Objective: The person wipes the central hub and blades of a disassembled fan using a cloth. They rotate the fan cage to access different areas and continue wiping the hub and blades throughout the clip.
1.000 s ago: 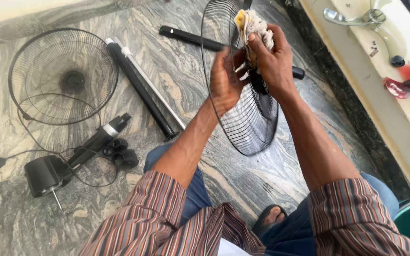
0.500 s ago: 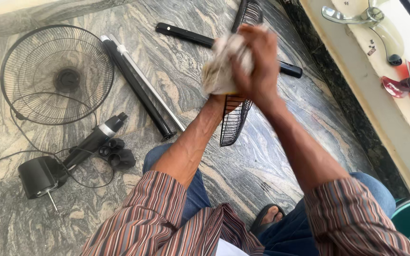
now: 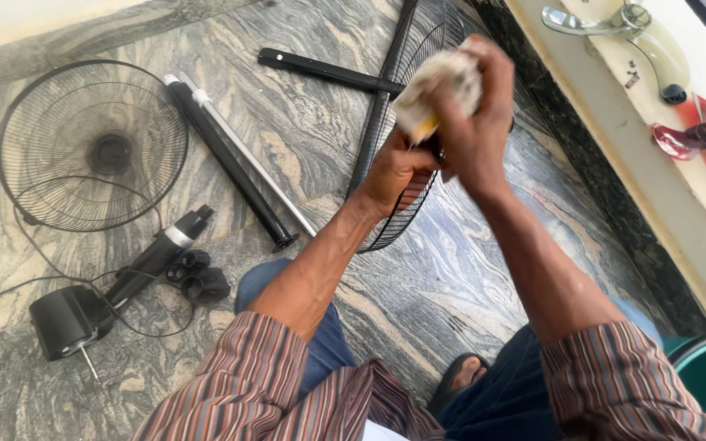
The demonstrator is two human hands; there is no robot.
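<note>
**Thin wires, a bunched rag and one steadying hand**

I have the black round wire fan guard (image 3: 394, 175) up on its edge in front of me, its lower rim near the grey veined stone floor (image 3: 467, 278); I cannot tell whether it touches. My left hand (image 3: 398, 173) is clenched on the wires at the middle of the guard. My right hand (image 3: 471, 122) is clenched round a crumpled pale cloth with a yellow patch (image 3: 439, 86), pressed against the guard's upper part.

The risks, as I judge them: the guard is light and springy, so a hard push from the cloth could bend the wires or twist the guard out of my left fingers. The cloth's loose folds could snag in the gaps between wires. If the guard slips, it could drop onto the black bar (image 3: 320, 71) lying right behind it.

Well to my left lie the second black wire guard (image 3: 91, 147), the black pole with a white rod beside it (image 3: 230, 159), and the black motor housing (image 3: 71, 318) with its trailing cord (image 3: 149, 322), which could catch my knee if I shift.
</note>
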